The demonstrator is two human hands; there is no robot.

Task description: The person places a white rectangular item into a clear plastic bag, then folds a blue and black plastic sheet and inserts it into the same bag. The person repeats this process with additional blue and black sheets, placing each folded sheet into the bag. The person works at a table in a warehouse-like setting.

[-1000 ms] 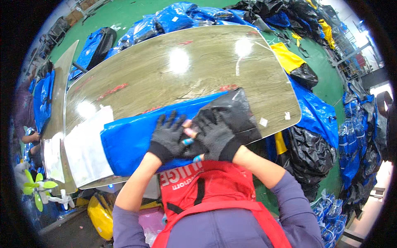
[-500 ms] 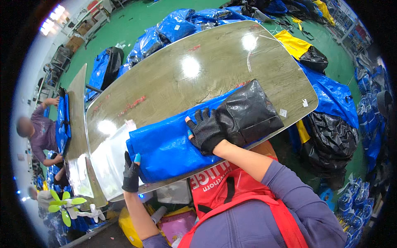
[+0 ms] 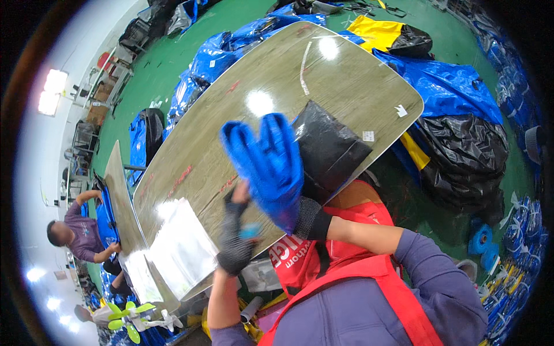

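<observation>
A folded bag of glossy plastic sheet lies near the table's front edge. Its black part point(image 3: 332, 150) rests flat, while the blue part point(image 3: 268, 167) stands raised in loose folds and narrows at the bottom. My right hand point(image 3: 311, 219), in a dark fingerless-style glove, grips the bag low down where blue meets black; its fingers are mostly hidden behind the blue sheet. At the left edge of the blue part is my left hand point(image 3: 235, 239), in a matching glove with blue tape round a digit. Motion smears its fingers, so their hold cannot be made out.
Clear plastic sheets point(image 3: 183, 245) lie at the left of the table point(image 3: 369, 86). Blue and black bags point(image 3: 461, 138) heap at the right, with more bags point(image 3: 213, 57) along the far edge. Another person point(image 3: 81, 230) works at the left, beyond a small green-bladed fan point(image 3: 131, 320).
The blue part has been lifted off the table and gathered rightward toward the black part. My left hand moved right; my right hand slid from the top to the bag's near edge. The view has turned.
</observation>
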